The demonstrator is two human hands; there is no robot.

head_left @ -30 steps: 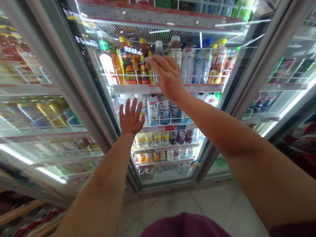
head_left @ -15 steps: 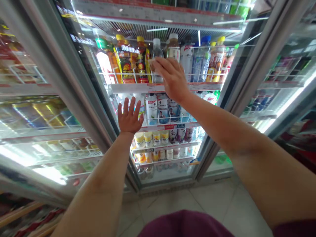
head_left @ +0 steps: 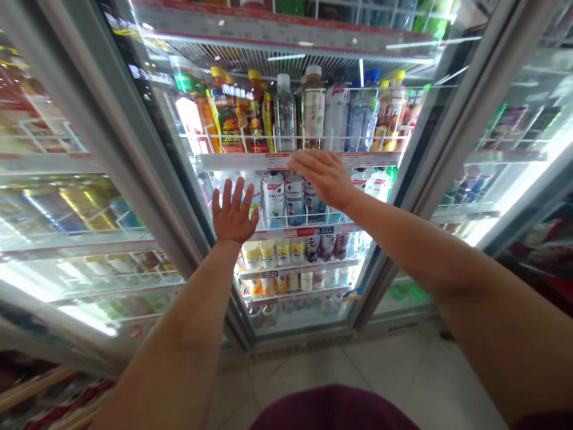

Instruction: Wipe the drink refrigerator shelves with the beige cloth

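A tall fridge [head_left: 304, 351] is filling most of what I am facing, and its glass door [head_left: 308, 327] is standing directly in front of me, catching thin white reflections near its upper part. A tiled floor [head_left: 353, 377] is showing below, and shelves [head_left: 242, 162] are running across behind the door, 1 above another. My left forearm [head_left: 179, 340] and right forearm [head_left: 421, 251] are reaching up from either side, and purple cloth [head_left: 333, 411] is bulging in between them at the bottom.

My left hand [head_left: 233, 224] is pointing upward near the door's left edge, its fingers spreading wide, and it is appearing to rest flat on the door. My right hand [head_left: 329, 179] is lying sideways at the door, higher and farther right, its fingers pressing together and pointing left. Their tips are blurring, so I cannot tell whether they are pinching anything.

Just above my right hand, a clear bottle [head_left: 285, 116] and a brown bottle [head_left: 313, 113] are standing upright behind the door. White bottles [head_left: 274, 197] are standing 1 shelf lower, partly hiding behind that hand. Below those, 4 yellow-capped bottles [head_left: 283, 253] are standing beside 3 purple bottles [head_left: 328, 246]. A small dark tag [head_left: 326, 230] is sitting above the purple bottles.
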